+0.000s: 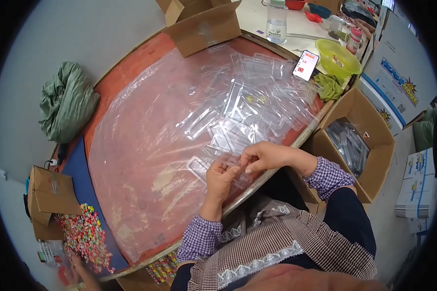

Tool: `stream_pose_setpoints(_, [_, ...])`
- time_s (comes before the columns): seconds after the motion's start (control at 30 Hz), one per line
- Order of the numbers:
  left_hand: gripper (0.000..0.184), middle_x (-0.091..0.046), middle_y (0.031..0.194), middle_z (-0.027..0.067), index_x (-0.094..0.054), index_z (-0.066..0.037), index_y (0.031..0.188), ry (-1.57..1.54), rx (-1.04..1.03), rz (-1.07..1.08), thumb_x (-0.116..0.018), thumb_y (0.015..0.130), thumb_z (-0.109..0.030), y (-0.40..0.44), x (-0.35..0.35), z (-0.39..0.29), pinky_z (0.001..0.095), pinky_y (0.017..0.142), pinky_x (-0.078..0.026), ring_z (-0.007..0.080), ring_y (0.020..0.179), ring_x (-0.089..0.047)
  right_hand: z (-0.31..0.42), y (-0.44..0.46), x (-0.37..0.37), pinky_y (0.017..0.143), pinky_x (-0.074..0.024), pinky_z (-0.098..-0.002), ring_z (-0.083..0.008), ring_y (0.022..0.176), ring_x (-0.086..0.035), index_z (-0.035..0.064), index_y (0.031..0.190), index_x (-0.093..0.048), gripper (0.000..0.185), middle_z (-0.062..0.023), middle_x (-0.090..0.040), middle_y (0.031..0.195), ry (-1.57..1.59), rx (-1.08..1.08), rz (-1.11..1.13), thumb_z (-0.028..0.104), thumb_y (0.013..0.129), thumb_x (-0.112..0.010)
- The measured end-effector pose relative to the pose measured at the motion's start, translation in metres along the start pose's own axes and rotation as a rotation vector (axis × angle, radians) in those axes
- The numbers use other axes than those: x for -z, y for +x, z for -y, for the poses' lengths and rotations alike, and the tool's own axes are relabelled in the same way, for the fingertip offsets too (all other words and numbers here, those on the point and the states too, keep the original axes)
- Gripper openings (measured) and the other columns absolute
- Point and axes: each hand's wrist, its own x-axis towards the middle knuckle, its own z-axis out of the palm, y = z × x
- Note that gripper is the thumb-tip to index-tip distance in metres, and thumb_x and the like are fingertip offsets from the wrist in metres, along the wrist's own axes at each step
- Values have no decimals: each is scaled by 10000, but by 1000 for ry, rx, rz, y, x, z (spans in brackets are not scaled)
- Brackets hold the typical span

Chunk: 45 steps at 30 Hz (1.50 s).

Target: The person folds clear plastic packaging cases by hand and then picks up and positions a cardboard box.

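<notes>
My left hand (220, 176) and my right hand (264, 156) are close together over the table's near edge. The fingers of both are pinched on a thin clear plastic blister tray (242, 180), which is partly hidden by the hands. Just beyond them, a loose pile of similar clear plastic trays (247, 109) spreads over the plastic-covered red table (141, 160). One flat tray (199, 169) rests just left of my left hand.
An open carton (211, 26) stands at the table's far edge. Right are a phone (306, 65), yellow basket (337, 58), water bottle (277, 24) and a box of grey plastic pieces (357, 145). At lower left, another person's hand (75, 269) is near colourful small pieces (85, 237).
</notes>
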Motion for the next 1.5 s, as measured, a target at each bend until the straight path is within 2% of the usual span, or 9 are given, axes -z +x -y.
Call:
stream_pose_setpoints(0.33, [407,-565,1014,136,-440,57,1097,-43,47,33,-623,737,13,-1,-5,-3,285,780,-480,198,906,-570,-6,-10,-4,599,-435,-238,-83,677,-547,4,838,-573,161,-33,-584,720,362,-75,-40,135,761,-629])
stream_pose_setpoints(0.43, [406,-557,1029,139,-431,55,1108,-10,8,-35,-606,743,27,1,-7,0,284,785,-478,197,920,-564,-13,-11,6,608,-445,-274,-165,679,-567,8,834,-572,146,-67,-570,711,-326,204,-319,118,750,-615])
stream_pose_setpoints(0.57, [455,-534,1054,145,-401,55,1144,2,-22,-70,-610,745,-14,1,-7,-2,281,779,-467,206,945,-552,-2,-28,83,638,-451,-358,-325,721,-533,32,870,-578,171,-125,-551,754,-1189,326,-1183,112,720,-594])
stream_pose_setpoints(0.7, [464,-524,1071,145,-392,44,1162,-35,-53,-4,-594,745,26,1,-6,2,280,794,-465,201,950,-549,-14,-36,90,637,-453,-343,-291,722,-549,34,866,-574,173,-121,-561,774,-1168,110,-1088,135,728,-602])
stream_pose_setpoints(0.83, [467,-527,1069,145,-392,43,1165,-49,-58,52,-589,742,59,2,-8,8,282,813,-462,201,941,-553,12,-24,3,640,-449,-266,-164,693,-568,26,860,-575,183,-78,-578,785,-284,109,-243,121,719,-643])
stream_pose_setpoints(1.07, [474,-531,1058,147,-387,54,1168,-93,41,54,-597,743,50,-2,-5,1,274,803,-467,204,927,-557,-18,-9,-17,621,-437,-250,-125,687,-552,19,845,-575,149,-59,-568,726,258,-30,-134,96,727,-624])
stream_pose_setpoints(1.2, [452,-531,1058,149,-383,56,1171,-64,39,21,-579,764,35,0,-9,3,267,791,-471,201,927,-557,-17,-14,-14,604,-436,-267,-147,662,-554,12,800,-563,111,-67,-561,692,-128,116,-325,89,734,-609])
stream_pose_setpoints(1.33, [434,-526,1065,155,-374,59,1176,11,34,-94,-558,786,12,1,-10,-3,260,768,-476,202,927,-558,-6,-26,42,583,-438,-306,-222,627,-541,39,775,-566,83,-116,-548,730,-1153,290,-1066,92,724,-604])
stream_pose_setpoints(1.5, [438,-512,1083,166,-358,68,1186,-56,28,-70,-545,796,-4,1,-14,-1,256,743,-480,206,923,-560,-5,-29,44,586,-446,-300,-197,646,-553,30,810,-565,126,-88,-546,791,-903,161,-1027,101,720,-618])
